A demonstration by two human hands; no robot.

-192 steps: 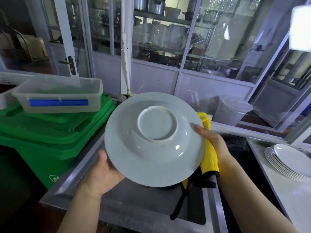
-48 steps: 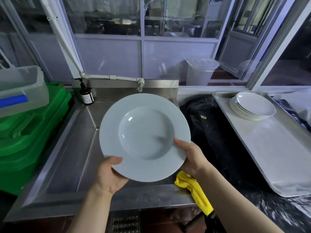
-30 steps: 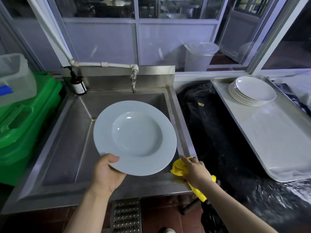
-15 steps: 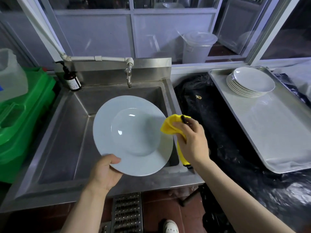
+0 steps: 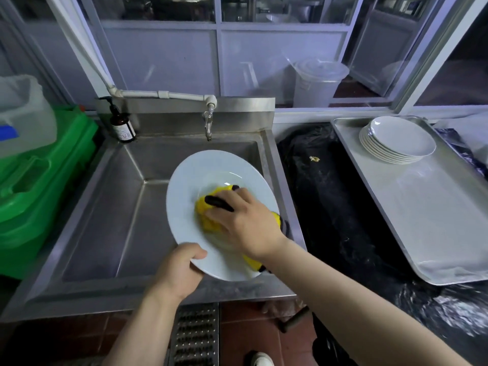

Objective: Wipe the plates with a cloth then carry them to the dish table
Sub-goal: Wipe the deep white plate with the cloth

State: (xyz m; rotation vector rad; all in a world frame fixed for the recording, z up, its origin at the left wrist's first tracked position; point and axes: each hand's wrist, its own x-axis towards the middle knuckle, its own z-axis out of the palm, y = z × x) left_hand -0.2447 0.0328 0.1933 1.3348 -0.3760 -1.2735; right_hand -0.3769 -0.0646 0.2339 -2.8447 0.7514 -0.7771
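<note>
Plate: wide-rimmed pale ceramic soup plate [image 5: 190, 180] is tilted over the steel sink [image 5: 111, 207].
Left hand [image 5: 179, 273]: grips its near rim, thumb on top.
Right hand [image 5: 248, 220]: fingers curled, pressing a bunched yellow cloth [image 5: 208, 220] into the well.
Stack: white plates [image 5: 396, 140] rest on the metal tray [image 5: 435, 220], well apart.

Right hand [image 5: 245, 220] covers most of the yellow cloth [image 5: 204, 216] and the plate's [image 5: 190, 175] centre. Clear container [image 5: 23, 114] and green bins [image 5: 39, 180] cut off at left edge. Bottle [image 5: 122, 125] label illegible.
</note>
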